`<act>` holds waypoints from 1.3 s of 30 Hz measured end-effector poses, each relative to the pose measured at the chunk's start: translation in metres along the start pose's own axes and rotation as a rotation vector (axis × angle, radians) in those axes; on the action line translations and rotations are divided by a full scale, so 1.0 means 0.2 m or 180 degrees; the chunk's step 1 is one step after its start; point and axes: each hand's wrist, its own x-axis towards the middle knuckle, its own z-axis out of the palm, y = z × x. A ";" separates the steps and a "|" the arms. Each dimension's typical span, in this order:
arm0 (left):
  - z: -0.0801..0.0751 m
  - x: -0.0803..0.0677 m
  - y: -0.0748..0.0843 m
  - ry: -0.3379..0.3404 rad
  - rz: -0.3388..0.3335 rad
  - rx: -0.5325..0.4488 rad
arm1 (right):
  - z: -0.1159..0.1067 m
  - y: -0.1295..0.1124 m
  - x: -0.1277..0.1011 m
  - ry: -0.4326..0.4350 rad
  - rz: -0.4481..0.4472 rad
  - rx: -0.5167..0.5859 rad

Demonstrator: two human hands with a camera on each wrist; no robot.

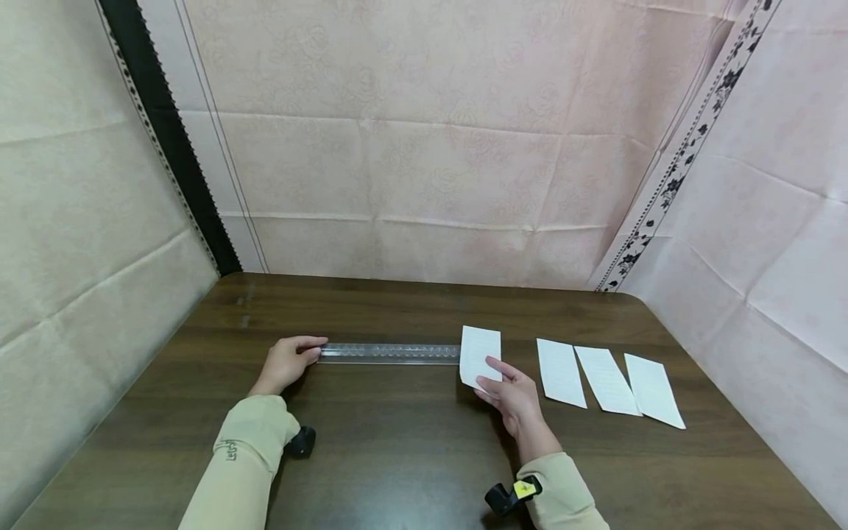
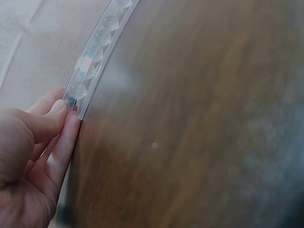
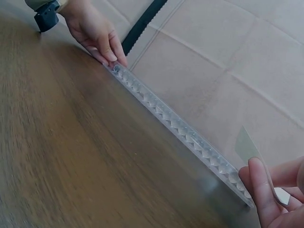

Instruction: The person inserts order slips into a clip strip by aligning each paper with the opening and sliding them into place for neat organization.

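A long clear plastic strip with round bumps (image 1: 389,353) lies across the dark wooden table (image 1: 397,456). My left hand (image 1: 291,361) pinches its left end between thumb and fingers (image 2: 59,111); the strip (image 2: 92,52) runs away from them. My right hand (image 1: 510,394) holds a white paper slip (image 1: 480,355) by its lower edge, at the strip's right end. In the right wrist view the strip (image 3: 180,130) stretches from the left hand (image 3: 97,33) to my right fingertips (image 3: 259,190), which pinch the slip (image 3: 247,145).
Three more white paper slips (image 1: 606,379) lie side by side on the table to the right of my right hand. Pink cloth panels (image 1: 424,147) wall in the table at the back and both sides. Small black cameras sit at both wrists.
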 end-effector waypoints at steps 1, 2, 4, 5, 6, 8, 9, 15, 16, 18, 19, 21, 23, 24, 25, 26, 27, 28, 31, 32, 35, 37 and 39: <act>0.00 0.00 0.00 0.0002 0.0004 -0.0002 | 0.00 0.00 0.00 0.0003 0.0002 0.0005; 0.00 0.00 0.00 0.0000 0.0013 0.0000 | 0.01 0.01 0.00 0.0006 0.0005 0.0015; 0.00 0.00 0.00 0.0006 0.0024 0.0003 | 0.01 0.01 0.00 0.0020 0.0010 0.0030; 0.01 0.00 0.00 0.0006 0.0027 0.0005 | 0.01 0.02 0.00 0.0015 0.0008 0.0035; 0.01 0.00 0.00 0.0002 0.0027 0.0007 | 0.02 0.02 0.00 0.0002 0.0000 0.0042; 0.01 0.00 0.01 -0.0003 0.0027 0.0009 | 0.02 0.02 0.00 0.0007 -0.0005 0.0056; 0.01 0.00 0.01 -0.0003 0.0022 0.0005 | 0.03 0.02 0.00 0.0007 -0.0005 0.0058; 0.00 -0.01 0.02 0.0000 0.0045 0.0042 | 0.05 0.04 -0.01 -0.0032 -0.0029 0.0071; 0.00 -0.01 0.02 0.0002 0.0050 0.0052 | 0.05 0.04 -0.01 -0.0052 -0.0037 0.0073; 0.00 -0.01 0.03 0.0000 0.0047 0.0045 | 0.06 0.04 -0.02 -0.0088 -0.0043 0.0068; 0.00 -0.01 0.03 0.0005 0.0044 0.0051 | 0.07 0.04 -0.02 -0.0093 -0.0035 0.0066; 0.00 -0.01 0.03 0.0002 0.0038 0.0051 | 0.08 0.04 -0.02 -0.0119 -0.0038 0.0062; 0.00 -0.01 0.03 0.0004 0.0031 0.0044 | 0.09 0.05 -0.02 -0.0139 -0.0029 0.0058; 0.00 -0.01 0.03 0.0006 0.0028 0.0043 | 0.09 0.05 -0.03 -0.0146 -0.0029 0.0057; -0.01 -0.01 0.03 0.0008 0.0020 0.0041 | 0.09 0.05 -0.02 -0.0151 -0.0024 0.0056; -0.01 -0.01 0.03 0.0006 0.0014 0.0030 | 0.10 0.05 -0.02 -0.0158 -0.0030 0.0052; -0.01 -0.01 0.03 0.0007 0.0010 0.0032 | 0.10 0.04 -0.02 -0.0148 -0.0027 0.0047; -0.01 -0.01 0.03 0.0007 0.0000 0.0028 | 0.10 0.04 -0.02 -0.0145 -0.0034 0.0050; -0.01 -0.01 0.03 -0.0004 -0.0037 0.0001 | 0.11 0.04 -0.02 -0.0129 -0.0046 0.0045; -0.01 -0.01 0.03 -0.0010 -0.0047 -0.0003 | 0.11 0.04 -0.02 -0.0130 -0.0053 0.0035; -0.01 -0.01 0.03 -0.0027 -0.0072 -0.0017 | 0.12 0.04 -0.02 -0.0122 -0.0009 0.0022; -0.01 -0.01 0.03 -0.0028 -0.0072 -0.0014 | 0.12 0.04 -0.01 -0.0134 0.0008 -0.0005; -0.01 -0.01 0.03 -0.0026 -0.0060 -0.0015 | 0.13 0.04 -0.02 -0.0136 0.0035 -0.0016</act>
